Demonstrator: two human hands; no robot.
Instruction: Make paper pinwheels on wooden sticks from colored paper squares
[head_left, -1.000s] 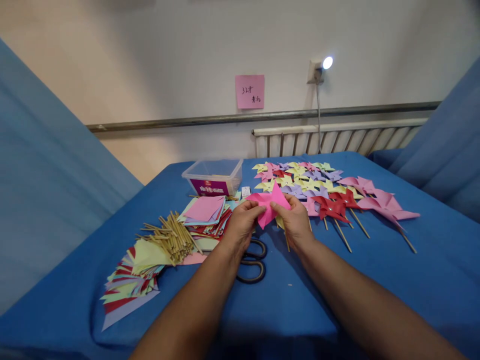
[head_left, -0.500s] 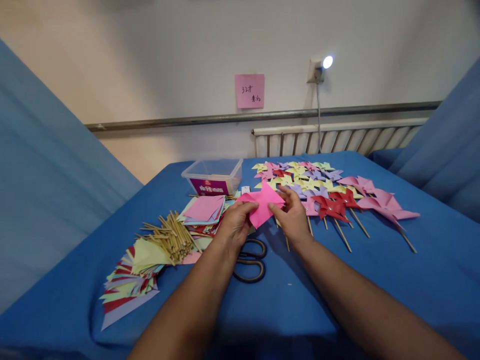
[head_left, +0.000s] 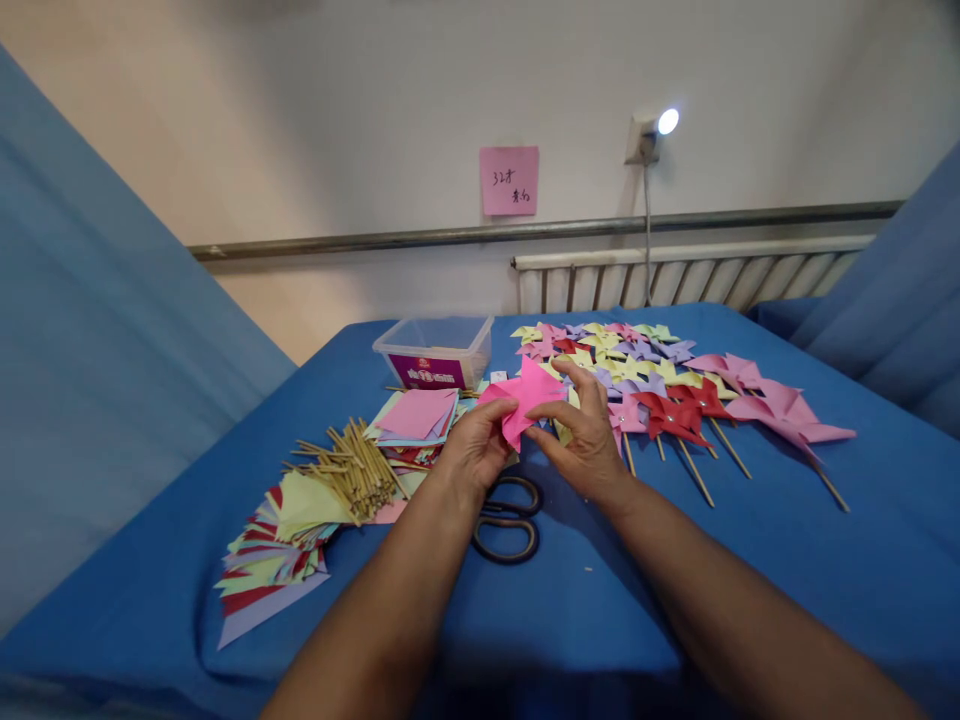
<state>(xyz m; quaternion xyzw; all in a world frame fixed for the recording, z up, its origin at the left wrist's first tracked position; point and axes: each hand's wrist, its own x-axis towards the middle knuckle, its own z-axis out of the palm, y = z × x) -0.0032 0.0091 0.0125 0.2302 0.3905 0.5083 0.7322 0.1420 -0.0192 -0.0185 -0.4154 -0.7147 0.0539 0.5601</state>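
Observation:
A bright pink paper pinwheel (head_left: 534,383) is held up over the middle of the table, its blades folded in toward the centre. My left hand (head_left: 474,448) grips its left side, with the thumb pressed on the folded middle. On the other side, my right hand (head_left: 589,448) has thumb and bent fingers closed at the pinwheel's lower right edge. Black scissor handles (head_left: 510,540) lie on the cloth just below my hands; my left hand and forearm cover part of the scissors.
Left of my hands are short wooden sticks (head_left: 364,475), a stack of coloured paper squares (head_left: 418,415) and fanned paper pieces (head_left: 274,590). Behind them stands a clear plastic box (head_left: 474,360). Several pinwheels on sticks (head_left: 670,417) spread over the blue tablecloth (head_left: 795,580) at the right.
My right thumb has come off the pinwheel's centre and moved down to its lower edge, the fingers now bending across the front. My left hand keeps its grip. The view has shifted slightly.

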